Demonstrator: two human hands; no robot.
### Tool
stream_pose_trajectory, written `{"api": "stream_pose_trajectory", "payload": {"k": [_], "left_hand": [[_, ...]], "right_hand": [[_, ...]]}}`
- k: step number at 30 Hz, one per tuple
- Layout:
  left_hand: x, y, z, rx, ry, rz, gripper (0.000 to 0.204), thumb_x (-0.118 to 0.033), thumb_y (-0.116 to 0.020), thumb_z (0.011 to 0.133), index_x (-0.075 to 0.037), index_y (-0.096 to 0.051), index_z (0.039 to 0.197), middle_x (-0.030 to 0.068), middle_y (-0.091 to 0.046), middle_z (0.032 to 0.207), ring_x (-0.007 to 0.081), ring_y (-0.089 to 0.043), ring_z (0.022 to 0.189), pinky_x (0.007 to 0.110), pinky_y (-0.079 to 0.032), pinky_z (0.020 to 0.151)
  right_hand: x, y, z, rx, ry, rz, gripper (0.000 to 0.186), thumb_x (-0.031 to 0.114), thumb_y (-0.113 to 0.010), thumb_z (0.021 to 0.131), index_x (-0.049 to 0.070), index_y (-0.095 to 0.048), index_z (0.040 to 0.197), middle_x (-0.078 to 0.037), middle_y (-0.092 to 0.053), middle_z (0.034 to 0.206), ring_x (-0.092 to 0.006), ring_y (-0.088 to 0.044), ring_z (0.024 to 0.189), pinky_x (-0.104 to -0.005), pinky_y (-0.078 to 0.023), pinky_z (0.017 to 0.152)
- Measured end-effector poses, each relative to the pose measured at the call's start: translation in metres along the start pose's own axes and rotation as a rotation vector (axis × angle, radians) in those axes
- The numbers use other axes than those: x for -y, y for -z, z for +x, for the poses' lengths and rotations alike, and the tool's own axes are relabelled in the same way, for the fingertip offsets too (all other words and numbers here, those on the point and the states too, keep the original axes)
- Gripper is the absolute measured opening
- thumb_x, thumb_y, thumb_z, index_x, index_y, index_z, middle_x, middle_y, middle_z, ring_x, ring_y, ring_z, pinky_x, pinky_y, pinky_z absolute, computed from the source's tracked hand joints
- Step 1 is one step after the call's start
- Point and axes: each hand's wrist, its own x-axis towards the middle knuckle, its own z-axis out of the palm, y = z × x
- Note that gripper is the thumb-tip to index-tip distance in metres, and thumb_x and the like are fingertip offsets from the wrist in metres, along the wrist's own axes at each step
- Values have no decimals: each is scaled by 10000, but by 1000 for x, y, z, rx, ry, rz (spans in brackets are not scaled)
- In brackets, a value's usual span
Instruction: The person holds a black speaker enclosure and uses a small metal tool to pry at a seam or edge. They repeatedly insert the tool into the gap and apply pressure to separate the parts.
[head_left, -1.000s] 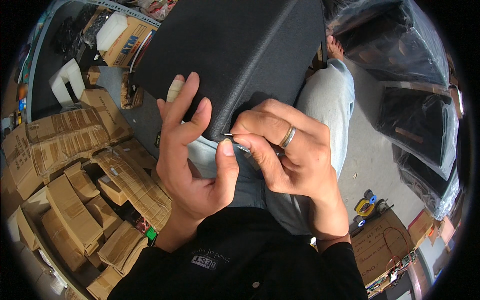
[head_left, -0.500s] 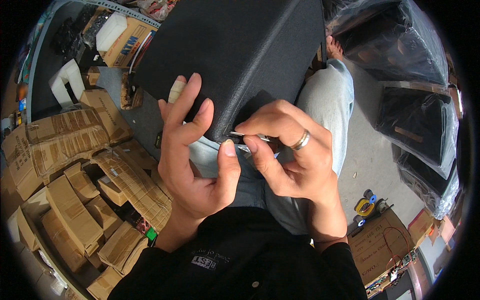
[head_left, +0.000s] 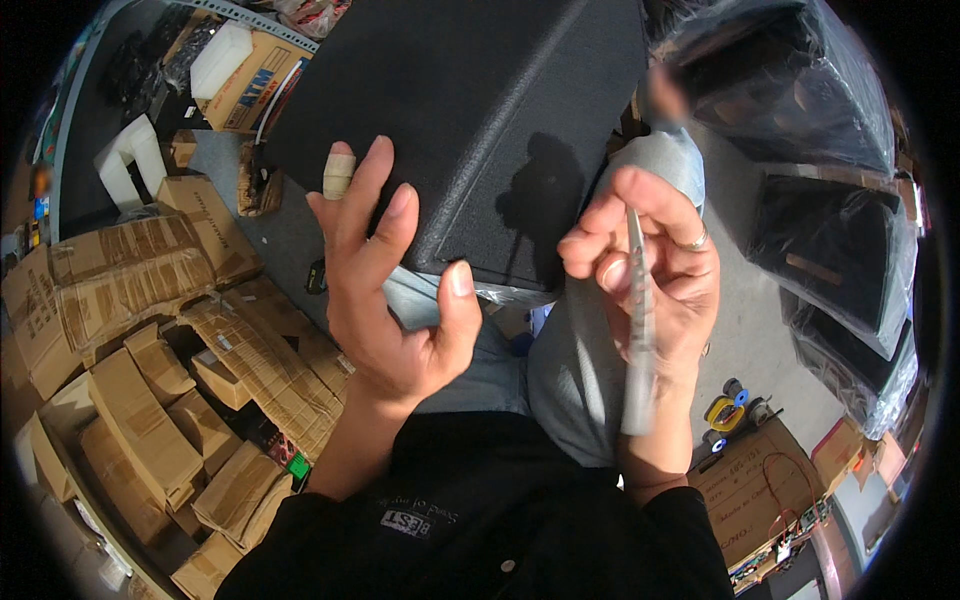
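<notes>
A large black box (head_left: 440, 100) with a textured surface rests across my lap, one corner towards me. My left hand (head_left: 385, 290) is open at that corner, fingers spread, thumb apart and nothing in it. Tape wraps one of its fingertips. Whether it touches the box I cannot tell. My right hand (head_left: 660, 270), with a ring on one finger, is raised off the box above my right thigh. Its fingers are closed on a slim silver tool (head_left: 640, 330), narrow end up and wider end over my wrist. Motion blurs the tool, so its exact kind is unclear.
Flattened and open cardboard boxes (head_left: 150, 420) are piled at the left. Several black boxes in clear plastic (head_left: 830, 220) line the right side. A carton (head_left: 745, 490) with wires and a yellow-and-blue item (head_left: 727, 410) lie at lower right. A grey shelf (head_left: 75, 140) stands far left.
My right hand has moved right, away from the box's near corner, and turned over with the silver tool swung upright. My left hand has stayed nearly in place.
</notes>
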Motion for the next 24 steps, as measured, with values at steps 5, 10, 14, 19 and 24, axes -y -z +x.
{"api": "stream_pose_trajectory", "payload": {"k": [5, 10, 14, 19, 24], "left_hand": [[13, -12, 8, -128, -29, 25, 392, -257, -565, 1054, -12, -567, 1359, 277, -624, 1379, 466, -520, 1378, 648, -261, 1195], [35, -24, 30, -227, -116, -46, 340, -282, -471, 1106, -34, -675, 1217, 187, -737, 1232, 364, -646, 1252, 557, -382, 1139], [49, -34, 49, -309, -100, -108, 361, -284, -417, 1126, -56, -696, 1148, 121, -758, 1213, 290, -672, 1194, 500, -357, 1142], [67, -43, 63, -262, -137, -239, 352, -242, -370, 1132, -70, -671, 1191, 74, -732, 1273, 245, -639, 1227, 468, -218, 1205], [74, -28, 63, -111, -115, -337, 351, -194, -442, 1008, -47, -607, 1281, 120, -658, 1374, 248, -570, 1278, 474, -147, 1218]], "right_hand": [[-4, -10, 13, -31, 57, -349, 346, 176, -619, 1054, -70, -624, 1297, -174, -712, 980, -243, -739, 870, -358, -615, 811], [-4, -13, 51, 127, 218, -692, 315, 192, -558, 1086, -67, -672, 1225, -152, -704, 1001, -194, -699, 849, -337, -605, 803], [-10, -25, 77, 127, 163, -463, 290, 137, -547, 1079, -75, -642, 1253, -155, -705, 1058, -211, -710, 960, -342, -599, 849], [-18, -14, 85, 108, 77, -171, 383, 244, -489, 1074, -69, -616, 1256, -171, -709, 1066, -292, -706, 1032, -412, -553, 954], [-28, -11, 79, 145, 103, -170, 350, 219, -538, 1029, -50, -562, 1252, -196, -718, 1009, -333, -708, 993, -448, -547, 971]]}}
